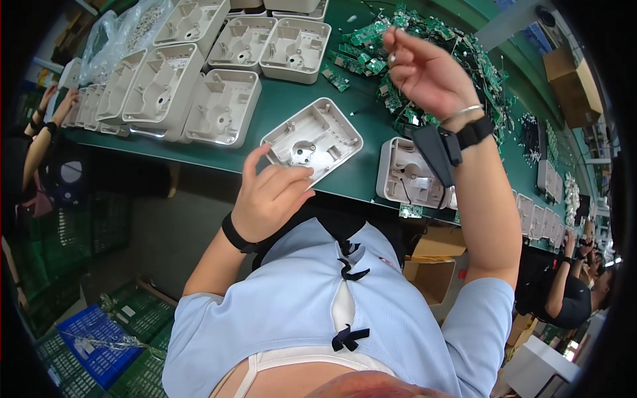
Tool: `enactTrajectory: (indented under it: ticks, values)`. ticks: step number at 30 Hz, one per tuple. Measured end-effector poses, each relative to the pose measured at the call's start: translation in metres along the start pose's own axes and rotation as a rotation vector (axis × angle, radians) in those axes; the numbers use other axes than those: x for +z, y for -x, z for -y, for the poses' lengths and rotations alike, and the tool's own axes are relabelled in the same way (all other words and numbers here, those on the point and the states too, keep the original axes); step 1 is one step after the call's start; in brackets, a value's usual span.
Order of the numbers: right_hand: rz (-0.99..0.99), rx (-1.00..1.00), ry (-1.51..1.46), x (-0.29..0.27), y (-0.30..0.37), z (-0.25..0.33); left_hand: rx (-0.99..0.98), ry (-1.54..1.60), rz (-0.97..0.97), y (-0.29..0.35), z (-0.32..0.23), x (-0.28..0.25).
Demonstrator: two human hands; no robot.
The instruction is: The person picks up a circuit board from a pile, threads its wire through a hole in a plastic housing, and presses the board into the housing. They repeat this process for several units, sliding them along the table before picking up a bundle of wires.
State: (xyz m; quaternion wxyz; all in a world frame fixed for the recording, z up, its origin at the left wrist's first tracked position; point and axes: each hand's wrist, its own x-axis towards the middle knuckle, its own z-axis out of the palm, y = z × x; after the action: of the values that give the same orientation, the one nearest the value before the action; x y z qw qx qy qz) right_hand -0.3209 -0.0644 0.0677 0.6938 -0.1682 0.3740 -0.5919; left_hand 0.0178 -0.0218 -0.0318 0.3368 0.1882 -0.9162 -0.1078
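Note:
An off-white plastic housing (335, 139), open side up, lies tilted at the table's near edge. My left hand (275, 192) grips its near left corner, with fingertips reaching over the rim inside. Above a heap of green circuit boards (478, 60), my right hand (431, 76) is raised, its thumb and forefinger pinched together. Whatever those fingers hold, if anything, is too small to make out. Under my right forearm stands a second housing (391, 176) with a dark wire in it. A green circuit board (411, 211) hangs at the edge beside it.
Stacked empty housings (222, 109) fill the table's far left, near a clear plastic bag (123, 40) of small parts. One loose circuit board (336, 78) lies on the green tabletop (358, 113). More housings (534, 215) line the right side. Co-workers' arms show at both sides.

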Motion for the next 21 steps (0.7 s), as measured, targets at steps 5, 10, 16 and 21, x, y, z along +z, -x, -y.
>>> enactTrajectory:
  ticks: [5,10,16,21]
  values:
    - [0.184,-0.031,-0.170,0.000,0.011,0.019,-0.025,0.004,-0.022,-0.002,0.002,-0.001]
    - [0.127,0.048,-0.175,-0.008,0.013,0.028,-0.279,0.029,-0.069,-0.005,-0.001,-0.001]
    - [0.269,-0.250,-0.263,0.001,0.025,0.057,-0.441,0.147,-0.028,0.001,-0.001,-0.001]
    - [0.121,-0.100,-0.368,0.021,0.052,0.044,-0.468,0.332,-0.100,0.000,-0.004,-0.001]
